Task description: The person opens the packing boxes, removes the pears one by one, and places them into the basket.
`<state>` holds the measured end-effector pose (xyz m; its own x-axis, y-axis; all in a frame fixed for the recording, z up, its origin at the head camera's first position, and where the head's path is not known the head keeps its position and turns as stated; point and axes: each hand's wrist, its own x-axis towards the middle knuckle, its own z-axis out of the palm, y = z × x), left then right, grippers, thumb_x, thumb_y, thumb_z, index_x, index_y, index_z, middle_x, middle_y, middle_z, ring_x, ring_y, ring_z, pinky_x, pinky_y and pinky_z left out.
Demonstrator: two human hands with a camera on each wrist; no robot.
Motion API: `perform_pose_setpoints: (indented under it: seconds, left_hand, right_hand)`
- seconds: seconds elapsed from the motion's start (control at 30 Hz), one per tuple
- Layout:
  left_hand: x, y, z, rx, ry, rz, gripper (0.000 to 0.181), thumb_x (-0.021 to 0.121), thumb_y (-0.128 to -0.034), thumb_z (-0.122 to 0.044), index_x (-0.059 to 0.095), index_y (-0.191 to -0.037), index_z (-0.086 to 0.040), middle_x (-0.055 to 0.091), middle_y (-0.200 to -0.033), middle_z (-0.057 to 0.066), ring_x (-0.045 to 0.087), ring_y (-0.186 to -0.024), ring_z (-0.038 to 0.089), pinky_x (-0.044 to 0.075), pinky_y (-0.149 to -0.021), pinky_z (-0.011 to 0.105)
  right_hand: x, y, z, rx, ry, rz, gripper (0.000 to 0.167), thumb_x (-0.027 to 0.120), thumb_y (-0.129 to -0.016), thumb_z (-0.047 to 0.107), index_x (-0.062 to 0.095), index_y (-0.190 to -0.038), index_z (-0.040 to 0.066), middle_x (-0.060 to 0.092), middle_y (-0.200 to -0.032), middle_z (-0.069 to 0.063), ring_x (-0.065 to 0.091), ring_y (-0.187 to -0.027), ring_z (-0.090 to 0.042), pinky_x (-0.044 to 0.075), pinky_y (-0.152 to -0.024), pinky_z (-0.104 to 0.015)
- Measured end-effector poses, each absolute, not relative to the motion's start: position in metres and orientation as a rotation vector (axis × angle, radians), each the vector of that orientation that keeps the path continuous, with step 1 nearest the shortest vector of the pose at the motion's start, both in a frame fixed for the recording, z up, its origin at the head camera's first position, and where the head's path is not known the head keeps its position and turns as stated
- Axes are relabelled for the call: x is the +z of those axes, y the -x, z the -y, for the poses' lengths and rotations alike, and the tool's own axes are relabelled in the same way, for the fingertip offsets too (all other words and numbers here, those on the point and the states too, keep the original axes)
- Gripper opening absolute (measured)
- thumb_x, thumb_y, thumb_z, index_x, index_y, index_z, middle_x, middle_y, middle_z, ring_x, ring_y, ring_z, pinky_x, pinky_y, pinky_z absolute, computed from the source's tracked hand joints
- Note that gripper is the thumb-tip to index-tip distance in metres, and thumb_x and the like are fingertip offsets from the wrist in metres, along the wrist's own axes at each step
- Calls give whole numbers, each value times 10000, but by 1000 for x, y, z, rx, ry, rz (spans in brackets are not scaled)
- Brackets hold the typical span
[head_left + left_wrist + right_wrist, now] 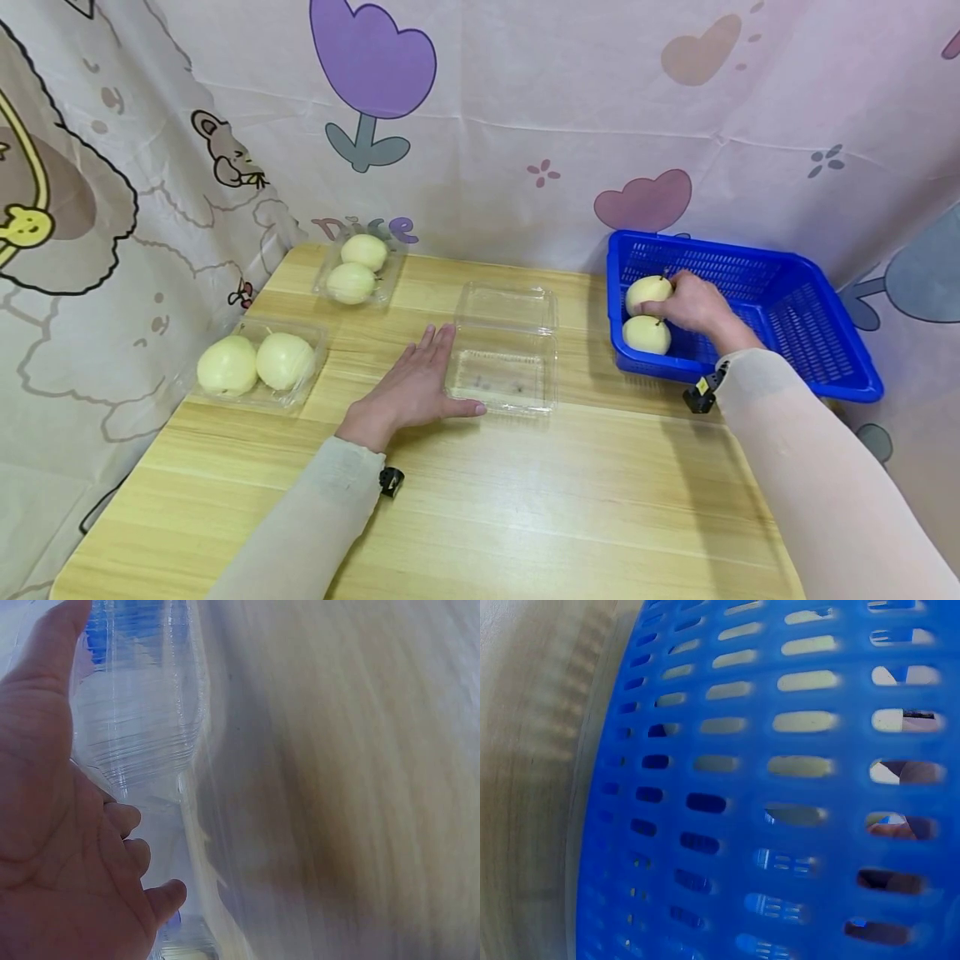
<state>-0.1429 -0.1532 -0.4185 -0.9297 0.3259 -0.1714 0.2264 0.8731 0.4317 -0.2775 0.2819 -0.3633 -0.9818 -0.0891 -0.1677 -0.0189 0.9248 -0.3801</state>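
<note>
An empty clear plastic container (501, 375) lies with its lid folded back on the wooden table. My left hand (408, 387) rests against its left side, thumb and fingers spread; the left wrist view shows the palm (67, 825) beside the clear plastic (142, 697). Inside the blue basket (757, 325), my right hand (693, 307) grips the rear pear (648, 293) with thumb and fingers. A second pear (647, 335) lies just in front of it. The basket's slotted wall (742, 780) fills most of the right wrist view and largely hides the right hand.
At the left of the table (525, 517) stand two clear containers, a nearer one with two pears (285, 361) and a farther one with two pears (351, 283). A printed curtain (510, 100) hangs behind the table and along its left side.
</note>
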Motion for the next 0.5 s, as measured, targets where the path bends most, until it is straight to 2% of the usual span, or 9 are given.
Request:
perform_pose_setpoints:
  seconds: [0.17,0.5]
  left_hand:
    - [-419,143,153,616,-421,-2807,1391,669,-788,-868,-50,-1700,-103,-1,-1789,114,-57,-1652,284,56,-1345,522]
    - [-417,143,152,610,-421,-2801,1399,645,-779,-894,-53,-1700,-105,0,-1790,109,-54,-1652,285,60,-1345,525]
  right_hand:
    - [-364,279,-280,-636,60,-2847,992,763,-917,554,380,-1492,-158,542,-1374,-388,565,-1165,-501,505,-975,-629]
    - [-365,280,-280,-703,43,-2725,949,738,-943,512,352,-1497,-156,516,-1387,-348,537,-1190,-472,498,-1013,-618]
